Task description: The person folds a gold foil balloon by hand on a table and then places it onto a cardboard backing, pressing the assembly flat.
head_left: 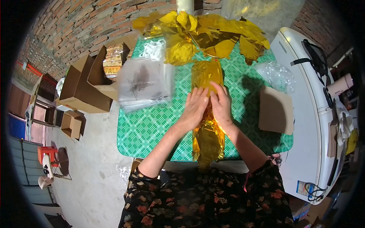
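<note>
A long piece of shiny gold foil lies lengthwise on the green checked table, its near end at the table's front edge. My left hand rests flat on the foil's middle, fingers stretched forward. Beside it my right hand presses on the foil with its fingers extended and slightly apart. Neither hand grips anything. Beyond them, more crumpled gold foil is spread across the table's far edge. To the left sits a stack of clear plastic bags with dark marks on top.
White strings lie behind the bags. On the right are crumpled clear plastic and a brown cardboard piece, near a white freezer. Open cardboard boxes stand left of the table. A brick wall rises behind.
</note>
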Demonstrator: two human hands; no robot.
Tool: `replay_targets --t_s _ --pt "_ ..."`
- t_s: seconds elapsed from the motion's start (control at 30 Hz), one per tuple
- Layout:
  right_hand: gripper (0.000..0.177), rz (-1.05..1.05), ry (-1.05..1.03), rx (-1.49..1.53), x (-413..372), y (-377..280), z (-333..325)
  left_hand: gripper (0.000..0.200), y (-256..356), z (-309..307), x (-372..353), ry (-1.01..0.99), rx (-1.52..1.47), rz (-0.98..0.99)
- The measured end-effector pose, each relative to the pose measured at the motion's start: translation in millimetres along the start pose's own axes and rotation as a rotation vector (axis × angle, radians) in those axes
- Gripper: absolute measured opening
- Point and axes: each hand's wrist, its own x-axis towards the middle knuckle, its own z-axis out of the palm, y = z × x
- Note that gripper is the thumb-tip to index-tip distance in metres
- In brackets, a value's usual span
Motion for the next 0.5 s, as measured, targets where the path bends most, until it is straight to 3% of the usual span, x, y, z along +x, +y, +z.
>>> replay_targets --t_s 0.07,0.17,0.27,0.5 --pt "0.032 -0.037 0.013 -0.043 -0.6 -6.0 -1.8 0.074 -1.7 -0.5 -0.6 0.02 0.077 0.026" --pt "0.034 -0.012 0.007 -0.066 -1.4 -4.2 -0.8 0.069 -6.8 -4.6 -6.6 0.06 0.318 0.087" --pt "0.035 -0.119 0.05 -0.078 -2.6 9.8 4.5 0.064 -17.4 -1.6 -16.6 0.104 0.582 0.158" --pt "0.04 -0.099 0.003 -0.151 -2.3 9.0 3.7 0.063 -21.4 -9.3 -32.3 0.113 0.649 0.223"
